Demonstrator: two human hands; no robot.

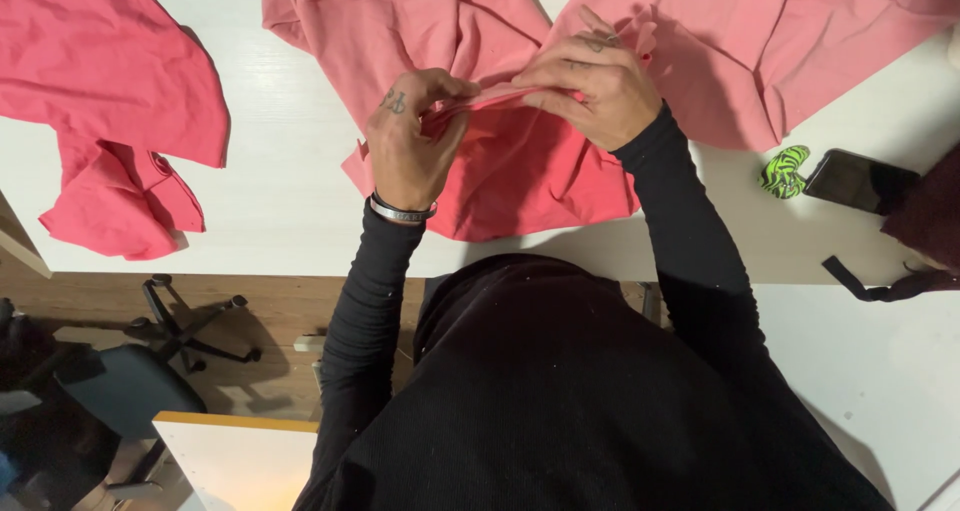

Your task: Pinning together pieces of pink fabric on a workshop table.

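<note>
While both of my hands meet over the white table, my left hand and my right hand are each pinched shut on the same raised fold of the pink fabric piece that lies right in front of me, near the table's front edge. My left fingers curl in from the left, thumb and fingertips pressed together with the cloth caught between them, and a metal bracelet sits at that wrist. My right fingers close over the fold from the other side, knuckles up, so the 2 hands nearly touch along the crease. This piece runs up under my hands into more pink cloth spread across the far right of the table; I cannot tell whether it is 1 piece or 2. Well apart on the left lies another bundle of pink fabric, partly crumpled. To my right, beside my forearm, rest a small green-and-black striped object and a dark phone, just beside each other. Below the table edge stands an office chair on the wooden floor.
</note>
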